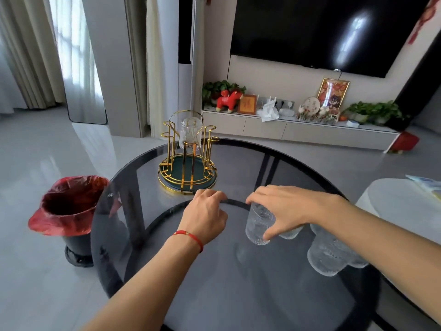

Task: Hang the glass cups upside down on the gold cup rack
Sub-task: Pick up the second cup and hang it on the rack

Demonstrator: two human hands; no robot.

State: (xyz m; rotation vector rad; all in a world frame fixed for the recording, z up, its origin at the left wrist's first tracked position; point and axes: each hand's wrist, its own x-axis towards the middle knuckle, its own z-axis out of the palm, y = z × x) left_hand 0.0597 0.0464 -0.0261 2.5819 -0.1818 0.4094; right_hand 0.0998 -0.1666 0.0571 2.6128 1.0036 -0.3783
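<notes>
The gold cup rack [187, 163] with a dark green base stands at the far left of the round glass table [214, 283]. One ribbed glass cup [190, 133] hangs upside down on a far peg. My right hand [284, 209] grips the top of a textured glass cup [257, 225] standing on the table. More glass cups [327, 256] stand under my right forearm, partly hidden. My left hand [205, 218] rests just in front of the rack with its fingers curled, holding nothing.
A black bin with a red bag [71, 211] stands on the floor left of the table. A white round table [405, 199] sits at the right. A TV cabinet with ornaments [298, 130] runs along the far wall.
</notes>
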